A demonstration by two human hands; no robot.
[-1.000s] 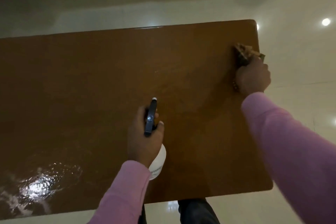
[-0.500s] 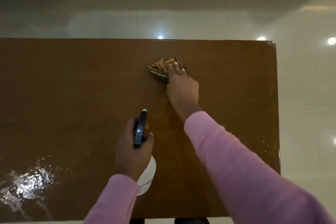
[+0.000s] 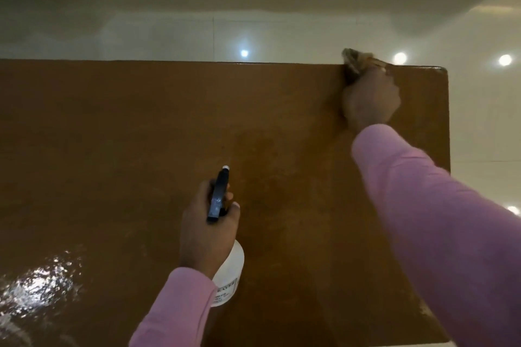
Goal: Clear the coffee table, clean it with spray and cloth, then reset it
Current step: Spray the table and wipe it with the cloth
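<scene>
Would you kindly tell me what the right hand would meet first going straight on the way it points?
Probably nothing: the right hand holds the cloth at the far edge of the coffee table, with only open floor beyond.

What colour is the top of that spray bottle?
The spray bottle's top is black or very dark blue, white at its tip; the head view shows it.

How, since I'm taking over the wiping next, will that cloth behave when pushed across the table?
Probably floppy: the cloth is bunched in folds under the right hand and juts past the far edge of the coffee table. Likely light, as one hand drives it. It should slide easily; the table's top looks glossy and wet.
</scene>
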